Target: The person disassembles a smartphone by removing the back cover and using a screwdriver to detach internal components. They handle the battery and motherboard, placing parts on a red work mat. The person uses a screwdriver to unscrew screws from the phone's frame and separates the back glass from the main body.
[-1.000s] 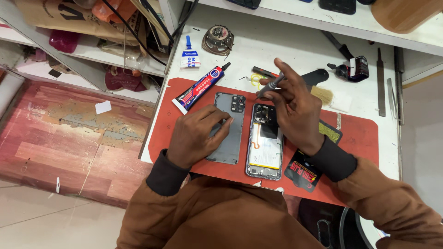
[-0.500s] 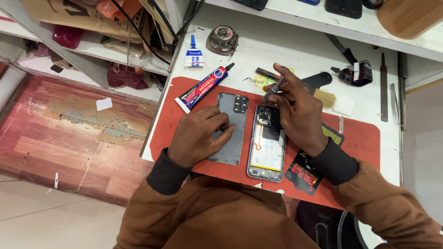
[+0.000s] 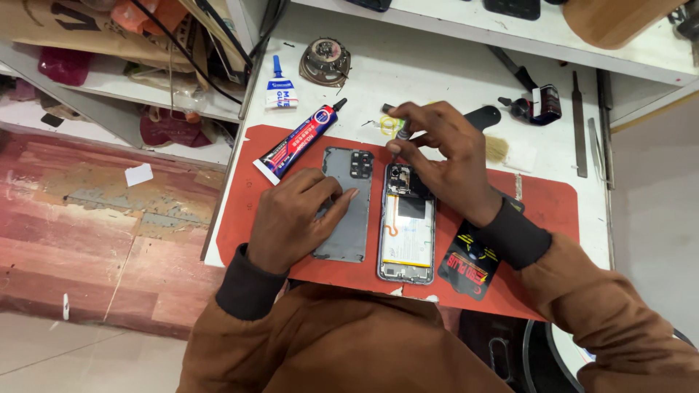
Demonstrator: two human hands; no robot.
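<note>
Two hands work on a red mat (image 3: 553, 218): left hand (image 3: 295, 218) rests open-fingered on a grey back cover (image 3: 348, 218); right hand (image 3: 444, 156) pinches what looks like a small screwdriver (image 3: 399, 138) above the opened phone (image 3: 406, 233).

On the mat (image 3: 553, 218), back cover (image 3: 354, 218) lies left of opened phone (image 3: 408, 233), glue tube (image 3: 298, 140) seemingly behind both.

Red rubber work mat (image 3: 553, 211) mid-frame, grey plastic phone back cover (image 3: 349, 218) on it, red-and-blue glue tube (image 3: 300, 138) upper left, white tabletop (image 3: 437, 73), brown sleeves (image 3: 619, 313).
</note>
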